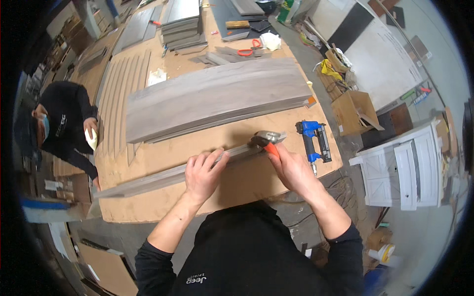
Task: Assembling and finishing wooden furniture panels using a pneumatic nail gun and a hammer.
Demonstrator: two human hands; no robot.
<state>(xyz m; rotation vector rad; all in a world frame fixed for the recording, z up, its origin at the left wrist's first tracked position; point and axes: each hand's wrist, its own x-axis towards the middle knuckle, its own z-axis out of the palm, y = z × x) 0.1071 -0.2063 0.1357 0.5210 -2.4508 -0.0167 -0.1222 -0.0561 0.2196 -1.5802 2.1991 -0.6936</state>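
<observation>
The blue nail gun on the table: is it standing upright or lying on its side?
The nail gun lies on its side: from above, its handle and dark magazine show in side profile against the table.

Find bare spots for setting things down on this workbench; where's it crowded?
Bare tabletop lies between the panel stack and the long strip, left of the left hand; another between that hand and the right hand. Crowded: the far end, with stacked boards and offcuts.

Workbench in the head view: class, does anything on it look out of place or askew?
The loose grey offcuts look askew: beyond the large grey plank stack, they lie jumbled at differing angles, unlike the neater stack. No spill stands out.
</observation>
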